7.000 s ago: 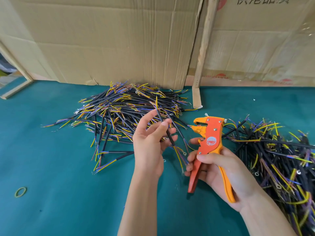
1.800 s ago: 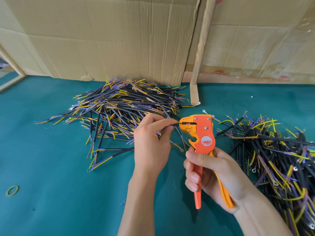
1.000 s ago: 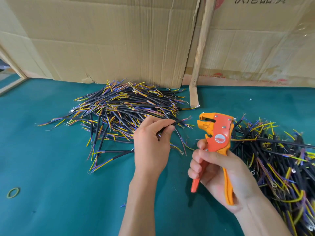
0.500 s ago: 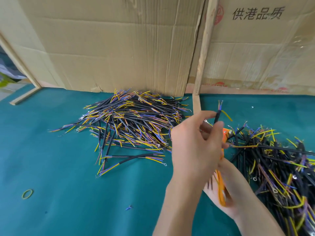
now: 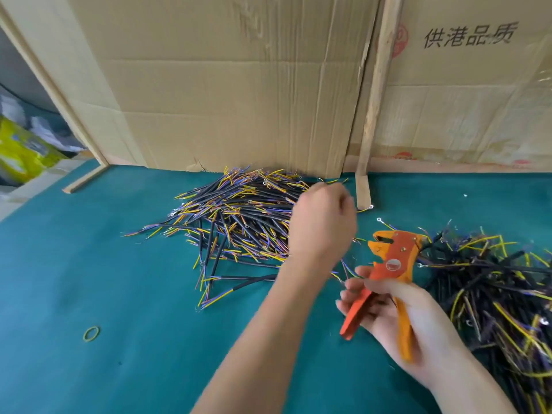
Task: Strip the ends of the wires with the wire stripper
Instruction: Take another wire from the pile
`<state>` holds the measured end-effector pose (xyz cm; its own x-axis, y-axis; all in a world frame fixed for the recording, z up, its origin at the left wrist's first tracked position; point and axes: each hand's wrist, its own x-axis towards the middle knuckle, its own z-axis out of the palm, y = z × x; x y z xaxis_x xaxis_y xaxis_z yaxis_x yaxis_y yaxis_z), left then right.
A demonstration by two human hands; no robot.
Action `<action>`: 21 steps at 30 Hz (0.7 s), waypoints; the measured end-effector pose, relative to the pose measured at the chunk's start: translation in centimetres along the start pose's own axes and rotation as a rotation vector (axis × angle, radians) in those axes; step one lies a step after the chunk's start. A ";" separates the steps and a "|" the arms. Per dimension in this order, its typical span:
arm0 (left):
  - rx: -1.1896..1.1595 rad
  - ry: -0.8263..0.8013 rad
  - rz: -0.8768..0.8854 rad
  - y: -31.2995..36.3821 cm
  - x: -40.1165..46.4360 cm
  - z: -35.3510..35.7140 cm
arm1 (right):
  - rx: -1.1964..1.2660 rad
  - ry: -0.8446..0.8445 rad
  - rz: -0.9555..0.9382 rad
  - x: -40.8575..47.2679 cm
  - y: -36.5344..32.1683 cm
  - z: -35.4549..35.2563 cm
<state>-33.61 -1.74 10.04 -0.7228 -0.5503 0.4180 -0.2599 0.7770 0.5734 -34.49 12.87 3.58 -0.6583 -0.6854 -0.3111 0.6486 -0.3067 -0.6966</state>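
1 head-worn wide-angle view, forward and down, close over the green table (image 5: pixel 89 264).

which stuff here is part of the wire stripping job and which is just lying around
Job: stripper, left wire pile, right wire pile.
Lying about: rubber band, wooden strip, cardboard, yellow bag.

Bare green table (image 5: pixel 119 294) lies open at near left, with only a small rubber band (image 5: pixel 91 333) on it. A wire pile (image 5: pixel 239 222) fills the far centre against the cardboard wall (image 5: pixel 224 100). Another wire heap (image 5: pixel 493 288) blocks the right side. A wooden slat (image 5: pixel 373 109) stands between them.
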 end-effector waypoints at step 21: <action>0.183 -0.191 -0.349 -3.3 2.0 2.2 | 0.056 0.017 0.019 0.4 -0.6 -0.5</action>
<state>-35.67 -4.74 7.42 -0.6723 -0.7366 0.0739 -0.6064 0.6052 0.5157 -35.33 13.15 3.59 -0.6518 -0.6805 -0.3347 0.6808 -0.3306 -0.6536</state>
